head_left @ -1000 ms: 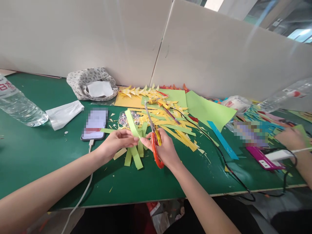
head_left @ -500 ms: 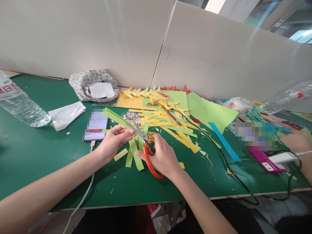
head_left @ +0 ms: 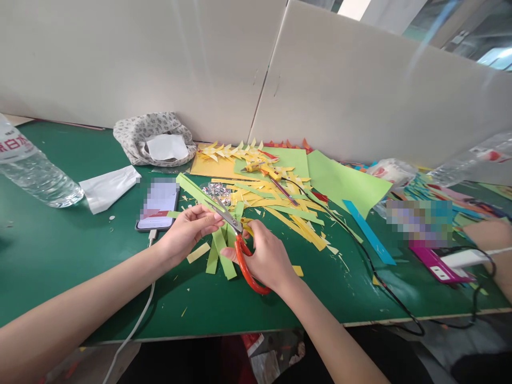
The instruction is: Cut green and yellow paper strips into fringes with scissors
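My left hand (head_left: 188,229) pinches a light green paper strip (head_left: 192,188) between thumb and fingertips; the strip's far end points up and left. My right hand (head_left: 272,256) grips scissors (head_left: 247,266) with red handles, fingers through the loops. The blades lie against the strip just beyond my left fingertips, slightly parted. A small yellow part shows by the right fingers, and I cannot tell what it is. Below the blades, several cut green strips (head_left: 219,250) lie crossed on the table, beside a short pale yellow piece (head_left: 198,253).
Yellow strips (head_left: 296,221), a yellow glue gun (head_left: 270,172) and green sheets (head_left: 348,181) cover the middle. A phone (head_left: 160,202) with a white cable lies left, near a water bottle (head_left: 40,165). A black cord (head_left: 366,261) crosses the right; another person's arm (head_left: 490,240) shows there.
The far end of the green strip has swung a little to the right, away from the phone's top. Both hands and the scissors stay nearly in place.
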`<action>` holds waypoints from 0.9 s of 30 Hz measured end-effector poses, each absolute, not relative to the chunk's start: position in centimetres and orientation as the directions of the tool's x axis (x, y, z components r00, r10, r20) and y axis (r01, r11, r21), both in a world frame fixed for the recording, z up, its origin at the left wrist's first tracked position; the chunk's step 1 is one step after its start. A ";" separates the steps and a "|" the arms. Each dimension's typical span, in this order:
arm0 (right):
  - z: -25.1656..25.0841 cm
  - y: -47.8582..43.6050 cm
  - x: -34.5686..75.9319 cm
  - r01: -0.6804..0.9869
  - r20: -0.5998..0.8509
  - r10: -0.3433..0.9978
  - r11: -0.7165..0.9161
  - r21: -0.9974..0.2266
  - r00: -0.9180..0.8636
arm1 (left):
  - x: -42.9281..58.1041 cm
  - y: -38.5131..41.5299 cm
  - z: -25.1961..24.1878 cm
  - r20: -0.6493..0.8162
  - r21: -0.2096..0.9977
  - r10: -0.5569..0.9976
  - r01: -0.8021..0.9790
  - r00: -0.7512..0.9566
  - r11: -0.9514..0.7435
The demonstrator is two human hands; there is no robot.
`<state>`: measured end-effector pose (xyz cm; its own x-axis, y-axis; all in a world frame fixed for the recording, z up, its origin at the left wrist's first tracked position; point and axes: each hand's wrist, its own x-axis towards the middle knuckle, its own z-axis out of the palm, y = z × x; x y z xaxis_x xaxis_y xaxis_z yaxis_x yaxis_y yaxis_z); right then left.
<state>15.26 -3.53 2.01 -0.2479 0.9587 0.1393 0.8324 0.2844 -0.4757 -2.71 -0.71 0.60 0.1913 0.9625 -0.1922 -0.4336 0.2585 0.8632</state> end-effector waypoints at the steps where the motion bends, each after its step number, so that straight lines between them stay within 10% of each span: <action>1: 2.0 -3.5 15.3 0.828 0.146 0.957 0.291 -0.480 -0.252 | -2.8 -0.7 0.6 -0.195 0.863 0.960 -0.431 0.198 0.265; 27: 1.8 -3.5 16.1 0.792 0.237 0.937 0.344 -0.504 -0.256 | -3.2 -0.5 1.2 -0.110 0.910 0.988 -0.389 0.113 0.145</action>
